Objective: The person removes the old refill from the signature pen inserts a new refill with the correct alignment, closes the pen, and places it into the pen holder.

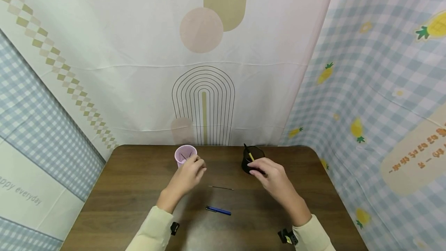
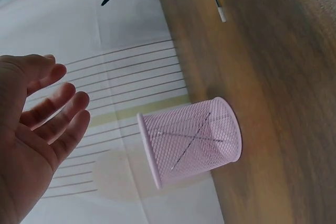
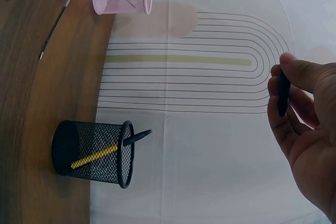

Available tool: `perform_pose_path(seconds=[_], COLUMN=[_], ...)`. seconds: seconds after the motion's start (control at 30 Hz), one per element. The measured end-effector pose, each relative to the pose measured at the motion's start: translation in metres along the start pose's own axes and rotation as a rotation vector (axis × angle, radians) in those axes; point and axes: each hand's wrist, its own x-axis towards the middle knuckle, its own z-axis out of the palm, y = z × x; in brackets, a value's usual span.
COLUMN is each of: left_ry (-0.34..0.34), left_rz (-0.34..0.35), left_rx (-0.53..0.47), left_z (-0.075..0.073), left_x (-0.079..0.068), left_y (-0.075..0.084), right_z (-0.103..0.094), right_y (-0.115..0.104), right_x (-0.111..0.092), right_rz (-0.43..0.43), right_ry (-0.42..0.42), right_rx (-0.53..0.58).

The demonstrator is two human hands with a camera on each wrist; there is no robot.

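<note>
My left hand (image 1: 188,171) hovers near the pink mesh cup (image 2: 231,153), fingers loosely bent and holding nothing. Two thin pen refills (image 2: 185,150) lean crossed inside that cup. Over the black mesh cup (image 3: 126,174), my right hand (image 3: 315,124) pinches a short dark, pointed piece (image 3: 284,95) between thumb and fingers; its exact kind is unclear, part being hidden. A yellow pen (image 3: 94,158) with a black end leans in the black cup, its end sticking out past the rim. Another pen refill (image 1: 223,188) lies on the table between the two cups, nearer me.
A blue pen (image 1: 219,210) lies on the brown wooden table (image 1: 125,189), closer to me than the loose refill. A patterned white cloth (image 1: 146,100) hangs behind the table's far edge. Checked cloth (image 1: 369,65) hangs at the right side.
</note>
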Motion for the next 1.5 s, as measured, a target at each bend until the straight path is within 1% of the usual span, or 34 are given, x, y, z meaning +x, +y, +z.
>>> perform_pose_path(seconds=[0.2,0.43,0.7,0.8,0.97,1.03,1.1,1.23,1.37,1.5], left_ry=[0.006,0.041,0.028,0.058,0.147,0.176,0.191,0.188,0.167,0.126], left_rz=[-0.034,-0.054,-0.119,-0.119,-0.099,-0.106,-0.125,-0.184,-0.238,-0.303], left_rx=[0.01,0.037,0.04,0.041,0.016,0.001,-0.005,0.004,0.023,0.052], left_z=[-0.009,-0.016,-0.027,-0.03,-0.028,-0.027,-0.025,-0.022,-0.019,-0.018], left_x=[-0.001,-0.003,-0.007,-0.007,-0.007,-0.008,-0.009,-0.01,-0.009,-0.006], left_y=[-0.001,-0.002,-0.005,-0.007,-0.016,-0.02,-0.025,-0.033,-0.039,-0.044], right_z=[0.0,0.0,-0.001,-0.001,-0.001,0.0,0.0,0.001,0.001,0.002], right_y=[-0.001,0.0,0.001,0.001,0.001,0.001,0.001,0.0,0.001,0.001], right_x=[0.0,0.001,0.0,0.0,-0.001,-0.001,-0.001,0.0,0.0,0.0], right_rz=[0.016,0.022,0.023,0.026,0.028,0.034,0.038,0.045,0.046,0.034], right_ry=[-0.019,-0.018,-0.025,-0.028,-0.029,-0.033,-0.036,-0.037,-0.031,-0.015], right_rx=[-0.011,-0.075,-0.051,-0.049,-0.048,-0.053,-0.054,-0.053,-0.062,-0.1])
